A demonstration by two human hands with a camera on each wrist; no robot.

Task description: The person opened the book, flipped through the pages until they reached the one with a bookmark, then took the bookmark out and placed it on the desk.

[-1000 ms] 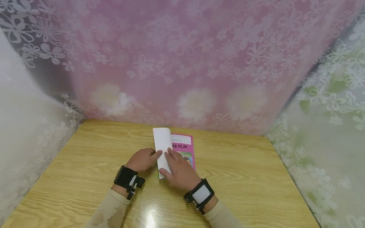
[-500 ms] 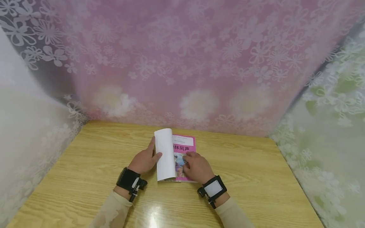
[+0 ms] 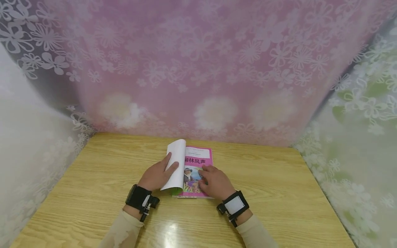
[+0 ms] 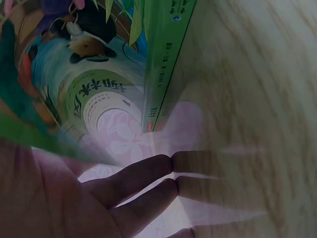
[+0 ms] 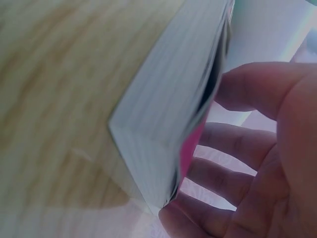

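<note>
A pink paperback book (image 3: 196, 191) lies on the table with its cover (image 3: 177, 174) lifted and bent to the left, white inside facing up. Its printed outer face (image 4: 94, 54) and green spine (image 4: 166, 64) show in the left wrist view. My left hand (image 3: 155, 176) holds the cover's left edge, thumb on the white side and other fingers beneath. Over the right part of the picture title page rests my right hand (image 3: 217, 183), fingers slightly bent. In the right wrist view, those fingertips touch the book near the edges of its page block (image 5: 158, 89).
The wooden table (image 3: 266, 179) stretches to both sides of the book. A pink floral curtain (image 3: 198, 75) hangs along the table's far edge, and pale floral sheets (image 3: 356, 155) close in the sides. Black camera straps (image 3: 139, 197) sit on both wrists.
My right hand has moved from the white inner cover to the title page on the right. The cover's lower corner has lifted leftward, uncovering more of the page. My left thumb lies further onto the cover.
</note>
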